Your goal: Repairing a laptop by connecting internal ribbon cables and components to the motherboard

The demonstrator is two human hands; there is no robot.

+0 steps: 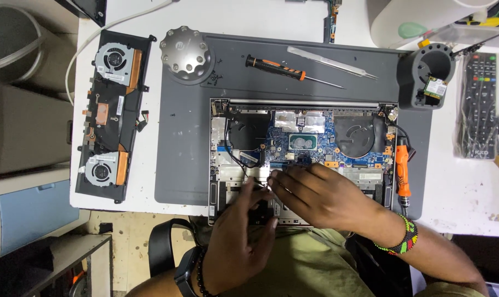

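Observation:
An opened laptop base [301,137] lies on a grey work mat [183,159], its blue circuit board [315,144] and black fan cavities exposed. Both my hands work at its near edge. My left hand [241,242] reaches up from below, fingertips pinching something small near a black cable by the board's lower left. My right hand [323,195], with a beaded bracelet at the wrist, comes in from the right, its fingers meeting the left fingertips at the same spot. What they pinch is hidden.
A removed dual-fan cooling assembly [111,113] lies left of the mat. On the mat sit a round metal disc [187,54], an orange-black screwdriver [285,69], metal tweezers [329,60] and a black cup holder [432,71]. Another orange tool [403,170] rests at the laptop's right; a remote control [479,104] lies further right.

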